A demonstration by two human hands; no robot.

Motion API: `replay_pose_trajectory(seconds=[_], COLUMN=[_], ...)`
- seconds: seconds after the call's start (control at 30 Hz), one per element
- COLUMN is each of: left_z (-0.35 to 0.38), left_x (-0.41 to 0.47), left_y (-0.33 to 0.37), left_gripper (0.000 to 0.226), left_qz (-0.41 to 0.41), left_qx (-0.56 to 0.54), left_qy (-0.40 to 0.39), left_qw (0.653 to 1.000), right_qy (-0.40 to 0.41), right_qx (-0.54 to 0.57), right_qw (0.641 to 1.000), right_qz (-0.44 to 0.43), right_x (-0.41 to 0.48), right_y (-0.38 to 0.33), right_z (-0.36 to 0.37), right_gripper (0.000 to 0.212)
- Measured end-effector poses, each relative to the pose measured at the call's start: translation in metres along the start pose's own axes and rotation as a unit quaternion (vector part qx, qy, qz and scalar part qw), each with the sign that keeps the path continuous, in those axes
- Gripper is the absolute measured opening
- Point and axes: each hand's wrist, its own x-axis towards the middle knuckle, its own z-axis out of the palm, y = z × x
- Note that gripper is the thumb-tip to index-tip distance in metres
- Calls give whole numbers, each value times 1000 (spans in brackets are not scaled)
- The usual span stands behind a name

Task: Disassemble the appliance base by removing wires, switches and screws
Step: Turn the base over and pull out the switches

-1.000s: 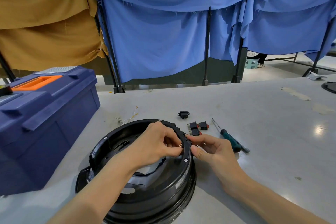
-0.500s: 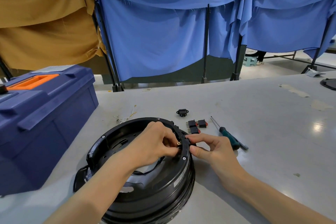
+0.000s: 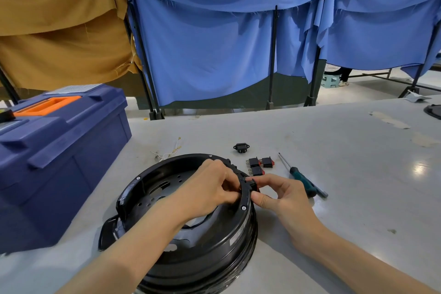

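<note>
- A pale grey table carries everything; blue cloth drapes hang behind it.
- A navy plastic toolbox with an orange handle stands on the table's left side.
- The black round appliance base lies near the table's front edge, just beside the toolbox, open side up.
- The left hand reaches inside the base. Its fingers are curled and bunched against the rim's inner face, and I cannot tell what they grip.
- The right hand is outside the rim. Its thumb and forefinger pinch a black-and-red rocker switch seated in the rim wall.
- A green-handled screwdriver lies just right of the right hand.
- Three loose black-and-red switches sit together behind the hands.
- A small black socket lies behind the loose switches.
- Thin pale wire strands lie behind the base.
</note>
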Motion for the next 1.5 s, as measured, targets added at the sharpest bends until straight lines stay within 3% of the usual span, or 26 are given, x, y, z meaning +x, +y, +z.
replay_pose_trajectory(seconds=[0.4, 0.53, 0.6, 0.7, 0.8, 0.87, 1.07, 1.23, 1.5], left_z=[1, 0, 0, 2, 2, 2, 2, 2, 3], left_x=[5, 5, 5, 7, 7, 7, 7, 8, 7], left_y=[-2, -5, -6, -6, -6, -6, -5, -5, -4], left_gripper=[3, 4, 4, 5, 4, 5, 7, 8, 8], left_qz=[-10, -24, -24, -18, -17, -19, -15, -10, -13], left_qx=[70, 98, 104, 112, 118, 115, 118, 131, 134], left_qy=[37, 32, 34, 29, 26, 29, 30, 27, 20], left_qw=[997, 994, 994, 993, 992, 993, 992, 991, 991], right_qy=[12, 80, 146, 181, 177, 168, 138, 139, 165], right_qx=[-15, 32, -23, -145, -229, -294, -427, -438, -352], right_qw=[1000, 996, 988, 971, 952, 934, 885, 880, 915], right_qz=[4, 32, 41, 62, 98, 117, 122, 120, 108], right_x=[4, 13, 24, 44, 62, 73, 89, 91, 81], right_y=[-6, -11, -14, -16, -14, -10, -3, -2, -4], right_z=[-2, -6, -17, -37, -40, -35, -24, -22, -29], right_gripper=[32, 27, 25, 12, 7, 21, 12, 15, 14])
